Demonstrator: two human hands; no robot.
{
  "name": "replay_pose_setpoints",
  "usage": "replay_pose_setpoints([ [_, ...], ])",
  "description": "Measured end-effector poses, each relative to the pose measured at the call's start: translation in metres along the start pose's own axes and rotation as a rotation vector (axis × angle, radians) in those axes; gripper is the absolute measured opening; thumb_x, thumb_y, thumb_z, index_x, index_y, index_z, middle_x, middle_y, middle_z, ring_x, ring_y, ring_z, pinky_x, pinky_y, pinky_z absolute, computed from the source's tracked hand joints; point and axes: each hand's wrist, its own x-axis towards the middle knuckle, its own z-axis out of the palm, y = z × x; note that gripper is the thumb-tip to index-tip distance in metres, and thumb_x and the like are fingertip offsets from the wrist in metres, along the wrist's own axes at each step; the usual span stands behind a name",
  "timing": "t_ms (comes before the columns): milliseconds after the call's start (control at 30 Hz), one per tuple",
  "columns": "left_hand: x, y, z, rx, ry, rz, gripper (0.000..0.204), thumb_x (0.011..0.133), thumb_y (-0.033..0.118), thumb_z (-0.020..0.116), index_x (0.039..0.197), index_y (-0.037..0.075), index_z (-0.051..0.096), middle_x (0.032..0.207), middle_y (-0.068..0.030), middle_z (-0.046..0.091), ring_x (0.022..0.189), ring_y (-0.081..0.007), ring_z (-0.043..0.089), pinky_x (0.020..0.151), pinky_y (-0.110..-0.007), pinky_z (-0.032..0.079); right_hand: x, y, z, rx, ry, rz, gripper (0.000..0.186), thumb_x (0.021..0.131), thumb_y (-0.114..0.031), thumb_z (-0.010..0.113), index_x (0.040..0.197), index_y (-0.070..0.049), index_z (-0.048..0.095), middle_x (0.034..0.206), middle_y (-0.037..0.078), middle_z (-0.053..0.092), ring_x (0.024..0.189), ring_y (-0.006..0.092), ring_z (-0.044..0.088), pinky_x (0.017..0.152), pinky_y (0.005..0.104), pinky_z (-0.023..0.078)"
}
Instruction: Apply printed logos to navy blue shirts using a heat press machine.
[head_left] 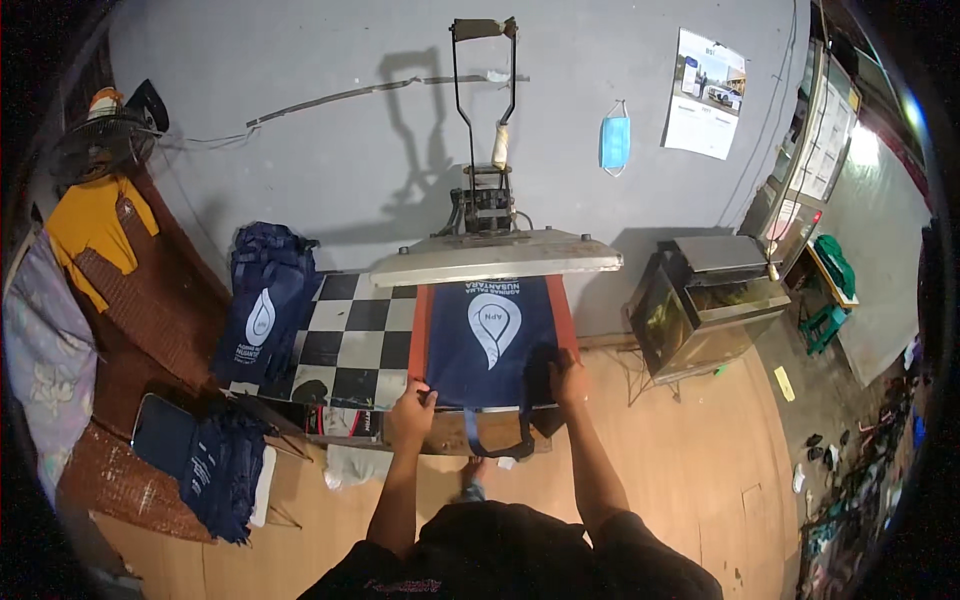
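Note:
A dark blue tote bag (450, 340) with a white drop-shaped print lies on the reddish bed (420, 318) of a heat press. The print stands upside down to me, and its far end runs under the raised metal upper plate (500, 262). My left hand (412, 408) is closed on the bag's near left corner, thumb on top. At the near right edge, my right hand (569, 380) pinches the fabric, some fingers hidden beneath. The bag's handle (500, 445) hangs in a loop over the front edge between my hands.
Left of the press, a stack of printed blue bags (262, 300) rests on a checkered tabletop (350, 335). More blue bags (222, 470) lie on a low stand. A glass tank (700, 310) stands at right. The press's lever handle (485, 30) rises against the wall.

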Motion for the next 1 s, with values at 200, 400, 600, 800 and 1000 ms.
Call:
replay_pose_setpoints([
  [200,-0.014,-0.003,0.001,0.185,0.038,0.019,0.022,0.083,0.027,0.071,0.096,0.012,0.064,0.079,-0.0126,0.067,0.074,-0.0364,0.065,0.063,-0.045,0.050,-0.006,-0.006,0.003,0.121,0.044,-0.023,0.035,0.078,-0.019,0.072,0.110,-0.008,0.062,0.095,0.019,0.068,0.090,0.0374,0.066,0.075,0.0436,0.053],
  [400,-0.018,0.008,-0.001,0.221,-0.009,-0.014,0.021,0.086,0.028,0.068,0.099,0.012,0.063,0.081,-0.0136,0.067,0.076,-0.0373,0.065,0.064,-0.047,0.050,-0.011,-0.011,-0.005,0.083,-0.012,0.103,0.035,0.079,-0.021,0.072,0.111,-0.011,0.061,0.099,0.019,0.068,0.091,0.0374,0.066,0.076,0.0436,0.053],
  [600,-0.017,0.006,-0.008,0.153,0.003,-0.004,0.023,0.085,0.029,0.069,0.101,0.013,0.064,0.081,-0.0131,0.067,0.077,-0.0355,0.065,0.065,-0.047,0.050,-0.015,-0.025,-0.014,0.065,-0.044,0.160,0.036,0.081,-0.022,0.070,0.114,-0.013,0.059,0.100,0.020,0.068,0.092,0.0386,0.065,0.076,0.0456,0.052],
  [800,-0.011,0.010,-0.009,0.163,-0.020,0.011,0.025,0.084,0.029,0.071,0.102,0.012,0.064,0.081,-0.0127,0.066,0.075,-0.0347,0.065,0.064,-0.046,0.050,-0.007,-0.024,-0.017,0.036,-0.088,0.089,0.029,0.085,-0.023,0.064,0.111,-0.012,0.058,0.093,0.024,0.065,0.085,0.0452,0.062,0.070,0.0512,0.049],
  [1000,-0.003,0.032,-0.020,0.264,0.046,-0.024,0.028,0.083,0.031,0.071,0.100,0.010,0.064,0.085,-0.0122,0.066,0.079,-0.0356,0.064,0.067,-0.044,0.050,-0.002,-0.042,-0.038,0.131,0.154,0.054,0.043,0.084,-0.017,0.063,0.125,-0.009,0.052,0.116,0.024,0.057,0.099,0.0461,0.057,0.078,0.0488,0.049],
])
